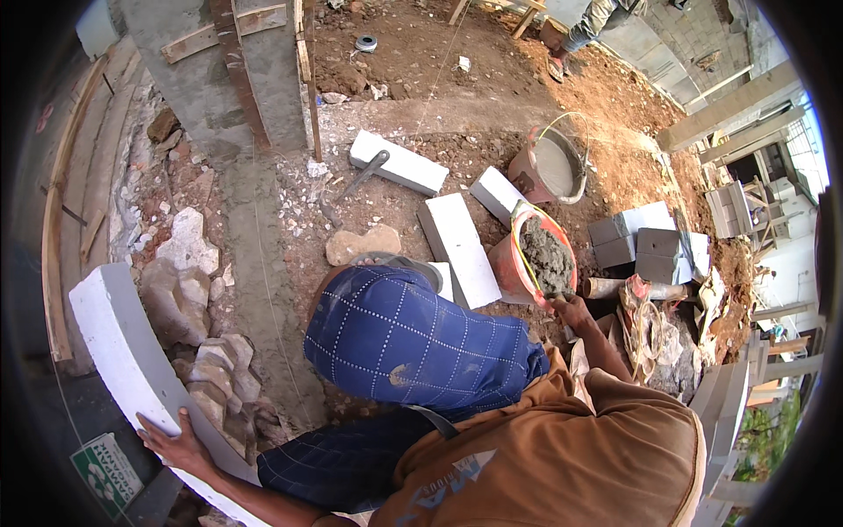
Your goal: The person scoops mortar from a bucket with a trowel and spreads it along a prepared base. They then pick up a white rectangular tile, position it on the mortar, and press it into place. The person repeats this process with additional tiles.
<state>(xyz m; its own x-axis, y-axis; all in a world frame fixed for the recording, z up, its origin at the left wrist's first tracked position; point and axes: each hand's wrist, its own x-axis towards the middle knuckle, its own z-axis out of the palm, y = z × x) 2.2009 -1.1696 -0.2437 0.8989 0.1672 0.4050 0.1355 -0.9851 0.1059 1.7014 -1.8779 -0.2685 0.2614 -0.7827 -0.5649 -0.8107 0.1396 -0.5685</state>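
At the lower left, a long white block (112, 351) with a shaded grey side leans beside rough stones. My left hand (180, 443) grips across it, fingers along the white face and thumb toward the grey side. My right hand (571, 312) is closed at the near rim of an orange-red bucket (509, 272) with a yellow handle. Wet grey mortar (546, 255) fills this bucket. The fingertips are partly hidden against the rim. My bent knee in blue checked cloth (395, 334) lies between the hands and partly covers a dark round pan (417, 266).
A strip of grey mortar (255, 237) runs beside stacked stones (189, 299), under a taut string. White blocks (457, 250) lie ahead, a dark-handled tool (360, 180) among them. Behind stand another bucket (536, 176) of grey liquid and grey blocks (628, 233). Another person's leg (584, 31) shows far off.
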